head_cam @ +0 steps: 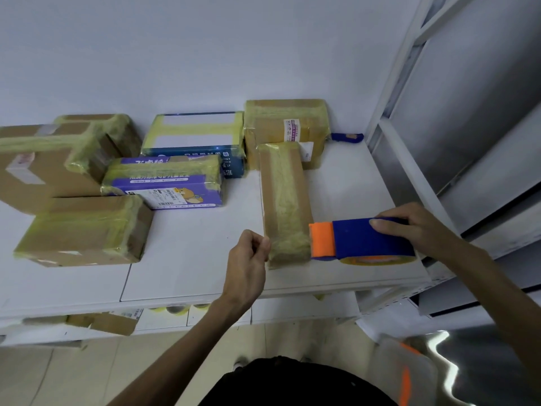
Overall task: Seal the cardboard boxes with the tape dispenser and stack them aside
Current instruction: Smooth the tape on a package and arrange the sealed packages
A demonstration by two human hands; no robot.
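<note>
The left forearm, bare, is lying diagonally across the lower middle of the view and is pointing up and to the right. The left hand (248,256) is showing its back to the camera, with the wrist almost straight and the fingers curling in toward the thumb. Its fingertips are lying against the near left edge of the cardboard box (285,200); whether they are pinching anything is not clear. The right arm, also bare, is crossing the view from the right edge. The right hand (409,227) is gripping the tape dispenser (366,238) from above, its fingers wrapping over the blue top.
</note>
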